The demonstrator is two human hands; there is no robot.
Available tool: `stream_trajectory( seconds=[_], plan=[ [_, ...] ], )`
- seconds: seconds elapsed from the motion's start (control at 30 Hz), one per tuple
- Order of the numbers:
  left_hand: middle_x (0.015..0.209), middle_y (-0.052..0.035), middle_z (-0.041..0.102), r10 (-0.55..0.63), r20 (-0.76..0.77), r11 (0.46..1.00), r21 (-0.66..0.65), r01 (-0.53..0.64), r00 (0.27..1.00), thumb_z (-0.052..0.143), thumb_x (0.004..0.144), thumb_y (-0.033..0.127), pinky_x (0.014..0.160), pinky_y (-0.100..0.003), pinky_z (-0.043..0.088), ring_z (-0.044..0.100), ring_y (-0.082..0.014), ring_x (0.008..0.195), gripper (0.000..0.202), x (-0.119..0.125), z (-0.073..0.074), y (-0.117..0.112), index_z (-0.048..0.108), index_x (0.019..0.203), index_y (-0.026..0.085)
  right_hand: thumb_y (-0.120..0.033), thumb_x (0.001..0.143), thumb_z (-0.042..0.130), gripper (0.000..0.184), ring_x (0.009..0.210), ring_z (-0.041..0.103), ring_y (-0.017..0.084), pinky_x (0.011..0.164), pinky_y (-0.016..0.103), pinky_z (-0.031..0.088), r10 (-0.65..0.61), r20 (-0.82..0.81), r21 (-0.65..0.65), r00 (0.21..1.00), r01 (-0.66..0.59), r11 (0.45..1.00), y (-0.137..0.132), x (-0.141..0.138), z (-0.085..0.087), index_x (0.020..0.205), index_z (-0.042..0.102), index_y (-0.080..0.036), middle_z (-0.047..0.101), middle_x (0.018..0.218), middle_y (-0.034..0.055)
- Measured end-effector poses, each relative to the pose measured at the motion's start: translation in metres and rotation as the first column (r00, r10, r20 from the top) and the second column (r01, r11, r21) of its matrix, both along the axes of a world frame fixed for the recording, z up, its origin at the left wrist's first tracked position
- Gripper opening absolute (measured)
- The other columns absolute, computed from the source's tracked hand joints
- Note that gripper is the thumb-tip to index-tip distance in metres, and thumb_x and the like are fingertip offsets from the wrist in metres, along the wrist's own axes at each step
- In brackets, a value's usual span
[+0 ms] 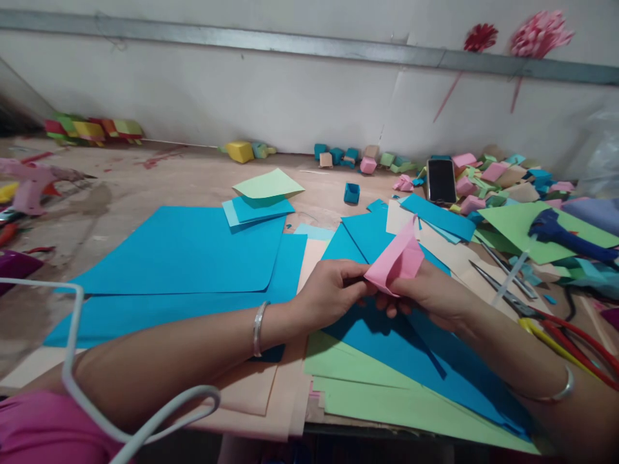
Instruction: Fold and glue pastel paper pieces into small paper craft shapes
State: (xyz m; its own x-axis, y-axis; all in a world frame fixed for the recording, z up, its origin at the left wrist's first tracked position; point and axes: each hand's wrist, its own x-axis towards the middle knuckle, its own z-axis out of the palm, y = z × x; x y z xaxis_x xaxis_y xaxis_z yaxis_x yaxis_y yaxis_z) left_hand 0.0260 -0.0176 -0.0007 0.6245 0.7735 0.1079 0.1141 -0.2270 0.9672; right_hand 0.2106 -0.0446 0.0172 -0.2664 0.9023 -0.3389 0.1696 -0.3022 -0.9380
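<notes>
A piece of folded pink paper [403, 261] is held up between my two hands, over the blue sheets. Thumb and fingers of my left hand [333, 293] pinch its left corner. My right hand [420, 290] grips its lower right side, the thumb pressed on the paper and the fingers curled beneath. The pink paper is bent so that a hollow shows at its front. Below my hands lie blue paper sheets [401, 341], with green paper [377, 399] under them.
Large blue sheets [193, 251] spread at the left. Scissors [556, 328] lie by my right forearm, near a blue-handled tool [570, 238]. A phone [441, 180] leans against small folded paper pieces [498, 174]. A pink glue gun [33, 183] sits far left; a white cable [72, 361] crosses my left arm.
</notes>
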Motion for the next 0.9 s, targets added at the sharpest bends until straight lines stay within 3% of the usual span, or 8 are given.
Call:
stream_trajectory(
  seconds=[0.13, 0.37, 0.57, 0.8, 0.9],
  plan=[
    [0.073, -0.0015, 0.068, 0.049, 0.042, 0.992, -0.120, -0.043, 0.998, 0.058, 0.081, 0.013, 0.057, -0.020, 0.053, 0.061, -0.0106, 0.061, 0.020, 0.0019, -0.0013, 0.0012, 0.076, 0.088, 0.016, -0.021, 0.074, 0.058, 0.013, 0.048, 0.057, 0.009, 0.041, 0.018, 0.031, -0.015, 0.015, -0.011, 1.000, 0.015, 1.000, -0.0010, -0.0027, 0.0032, 0.079, 0.066, -0.012, 0.067, 0.064, 0.0051],
    [0.072, 0.0000, 0.069, 0.017, 0.043, 0.983, -0.186, -0.009, 0.999, 0.060, 0.077, 0.009, 0.058, -0.016, 0.052, 0.061, -0.0088, 0.063, 0.019, 0.0022, -0.0036, 0.0030, 0.076, 0.086, 0.016, -0.019, 0.072, 0.058, 0.006, 0.044, 0.052, 0.008, 0.040, 0.019, 0.030, -0.066, 0.036, -0.013, 0.997, 0.066, 0.998, -0.0009, -0.0052, 0.0000, 0.072, 0.062, -0.014, 0.063, 0.057, 0.0020],
    [0.065, 0.0015, 0.067, 0.079, -0.086, 0.992, -0.095, -0.087, 0.993, 0.056, 0.073, 0.003, 0.052, -0.014, 0.049, 0.059, -0.0079, 0.057, 0.024, 0.0013, -0.0012, 0.0013, 0.076, 0.077, 0.015, -0.021, 0.071, 0.062, 0.007, 0.043, 0.050, 0.008, 0.040, 0.018, 0.033, -0.061, 0.033, -0.010, 0.998, 0.061, 0.998, -0.0020, -0.0059, 0.0010, 0.070, 0.062, -0.014, 0.060, 0.053, 0.0001],
    [0.066, 0.0003, 0.067, 0.043, -0.059, 0.982, -0.179, -0.052, 0.997, 0.054, 0.076, 0.006, 0.053, -0.017, 0.053, 0.061, -0.0088, 0.056, 0.026, 0.0015, -0.0039, 0.0022, 0.077, 0.082, 0.016, -0.023, 0.073, 0.063, 0.008, 0.046, 0.049, 0.008, 0.040, 0.018, 0.036, -0.038, 0.034, 0.031, 0.999, 0.037, 0.999, -0.0020, -0.0073, 0.0022, 0.070, 0.062, -0.015, 0.059, 0.055, -0.0010],
    [0.072, -0.0007, 0.068, 0.064, -0.047, 0.977, -0.200, -0.072, 0.997, 0.052, 0.078, 0.006, 0.051, -0.017, 0.052, 0.058, -0.0068, 0.052, 0.030, 0.0023, -0.0059, 0.0047, 0.075, 0.094, 0.015, -0.025, 0.073, 0.063, 0.008, 0.049, 0.050, 0.009, 0.041, 0.019, 0.037, -0.042, 0.081, 0.074, 0.996, 0.036, 0.997, -0.0012, -0.0047, 0.0015, 0.072, 0.063, -0.016, 0.059, 0.057, -0.0004]
  ],
)
